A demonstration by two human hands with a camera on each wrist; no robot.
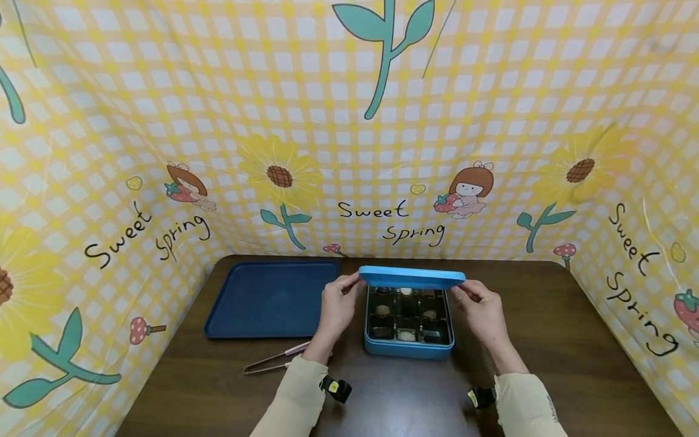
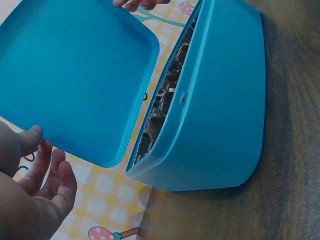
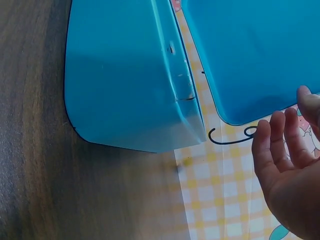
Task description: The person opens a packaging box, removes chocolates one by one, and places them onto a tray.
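Observation:
A light-blue tin box (image 1: 409,349) stands on the table, its lid (image 1: 412,277) raised and tilted above the back. Inside are dark compartments, several with pale round pieces (image 1: 383,310) that look like sweets. My left hand (image 1: 338,308) pinches the lid's left edge between thumb and fingers. At the right edge, my right hand (image 1: 485,312) holds the lid likewise. From the left wrist, the lid's inner face shows, with the left thumb (image 2: 31,140) at its rim. The right wrist view has the right fingers (image 3: 270,150) just under the lid's edge.
A dark-blue tray (image 1: 273,300) lies on the brown wooden table (image 1: 568,340) left of the box. Metal tongs (image 1: 267,362) lie in front of the tray, partly hidden by my left wrist. Yellow checked cloth (image 1: 349,152) surrounds the table's back and sides.

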